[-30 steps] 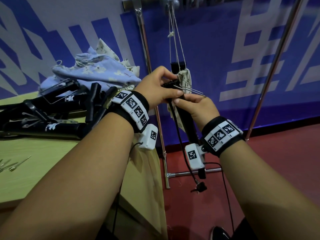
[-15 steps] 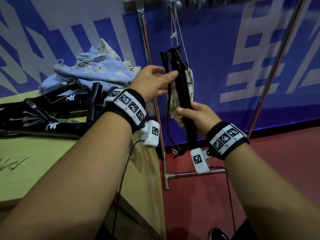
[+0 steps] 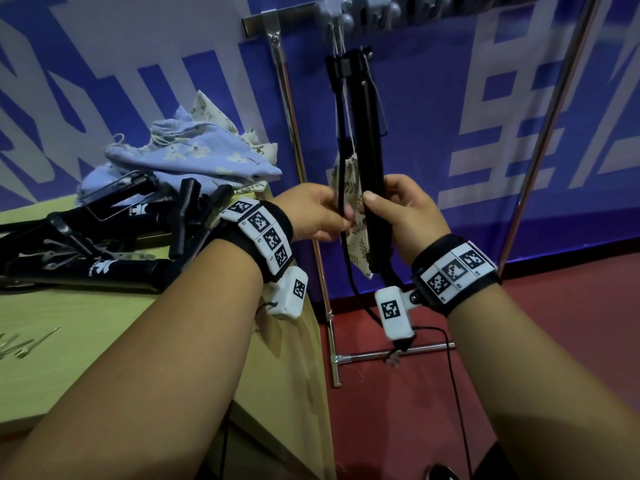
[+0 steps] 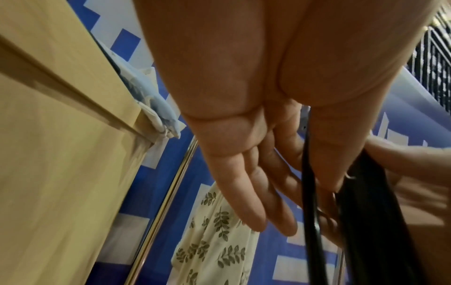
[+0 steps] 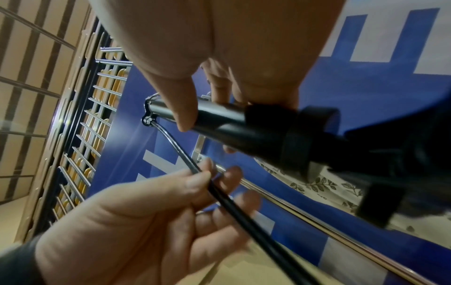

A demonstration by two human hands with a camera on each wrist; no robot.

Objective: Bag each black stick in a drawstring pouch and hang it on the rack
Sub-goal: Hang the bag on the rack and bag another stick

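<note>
A long black stick [image 3: 372, 143] stands upright in front of the rack, its top just under the grey hooks [image 3: 337, 15]. My right hand [image 3: 384, 199] grips its lower body, thumb in front; the right wrist view shows this grip on the stick [image 5: 234, 123]. My left hand [image 3: 341, 216] pinches the stick's thin black hose [image 3: 343, 174] between thumb and fingers, as the hose [image 5: 219, 192] and the hose [image 4: 308, 192] show. A cream leaf-print pouch [image 3: 356, 237] hangs by its strings from a hook, behind the stick and hose. The stick is outside the pouch [image 4: 214, 241].
Several more black sticks [image 3: 104, 244] lie piled on the yellow-green table [image 3: 104, 341], with a heap of blue pouches [image 3: 194, 157] behind them. Small metal pins [image 3: 24, 344] lie at the left edge. The rack's chrome poles [image 3: 298, 150] and foot bar [image 3: 381, 356] stand over red floor.
The stick has risen from low beside the pouch until its top is near the hooks. My left hand dropped from the stick's top to pinch the hose.
</note>
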